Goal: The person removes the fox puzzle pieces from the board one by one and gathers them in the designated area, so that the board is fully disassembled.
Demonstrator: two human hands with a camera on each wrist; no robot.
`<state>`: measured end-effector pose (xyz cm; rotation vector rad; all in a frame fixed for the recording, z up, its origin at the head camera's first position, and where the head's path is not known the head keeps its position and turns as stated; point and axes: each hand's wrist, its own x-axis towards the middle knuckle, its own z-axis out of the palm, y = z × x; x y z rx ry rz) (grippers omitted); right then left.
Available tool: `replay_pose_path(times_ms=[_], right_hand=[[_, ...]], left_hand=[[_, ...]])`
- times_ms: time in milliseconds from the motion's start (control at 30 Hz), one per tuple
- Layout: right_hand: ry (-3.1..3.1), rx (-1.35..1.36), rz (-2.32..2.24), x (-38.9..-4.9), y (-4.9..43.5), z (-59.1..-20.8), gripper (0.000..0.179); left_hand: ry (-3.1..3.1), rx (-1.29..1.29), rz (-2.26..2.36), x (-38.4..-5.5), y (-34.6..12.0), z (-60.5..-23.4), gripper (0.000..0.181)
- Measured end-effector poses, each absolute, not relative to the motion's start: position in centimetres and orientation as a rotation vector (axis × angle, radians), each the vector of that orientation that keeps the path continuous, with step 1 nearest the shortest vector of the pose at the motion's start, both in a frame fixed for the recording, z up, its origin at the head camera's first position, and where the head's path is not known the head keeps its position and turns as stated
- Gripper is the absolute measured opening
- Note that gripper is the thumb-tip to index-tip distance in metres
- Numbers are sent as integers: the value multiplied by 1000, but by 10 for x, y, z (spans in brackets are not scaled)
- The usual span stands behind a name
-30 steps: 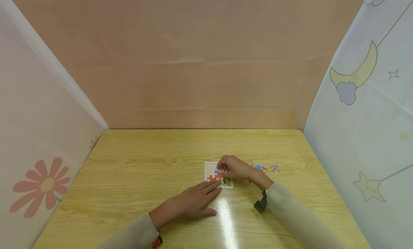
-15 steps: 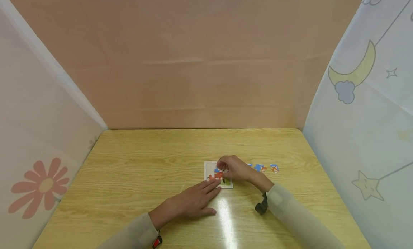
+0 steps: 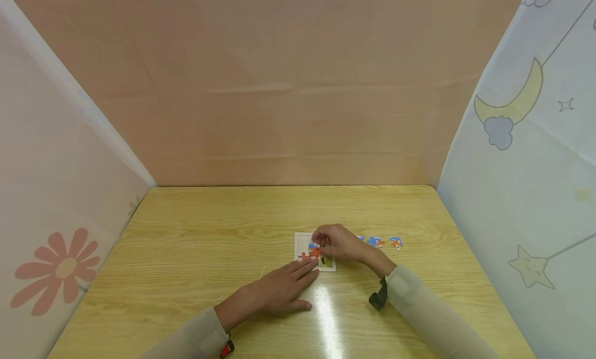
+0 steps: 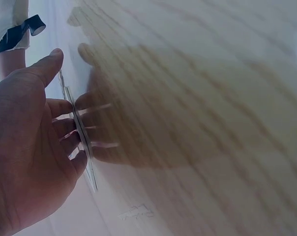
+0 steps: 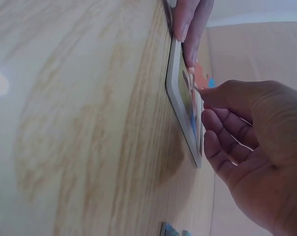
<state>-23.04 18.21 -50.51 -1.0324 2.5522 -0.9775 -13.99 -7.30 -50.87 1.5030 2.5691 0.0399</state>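
Note:
A small square jigsaw board with a white rim lies on the table, partly filled with orange, blue and green pieces. My left hand is laid out with its fingertips on the board's near part; in the left wrist view the board's thin edge runs under those fingers. Over the board's right side, my right hand pinches a thin jigsaw piece between thumb and fingertips, tilted against the board's face. My right hand covers much of the upper right of the board.
To the right of the board lie a few loose jigsaw pieces, blue and orange, one partly behind my right hand. The wooden table ends at an orange back wall, with pale printed side walls.
Both hands stay nearly in place. The right hand's fingers shift very slightly over the board, still holding the piece. The head view moves a little.

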Motion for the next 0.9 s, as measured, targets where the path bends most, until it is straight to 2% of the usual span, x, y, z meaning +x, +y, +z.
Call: replay_pose_path(times_ms=[900], right_hand=[[2549, -1065, -1014, -237, 186, -512, 20]], left_hand=[[2560, 1490, 57, -140, -73, -510, 79]])
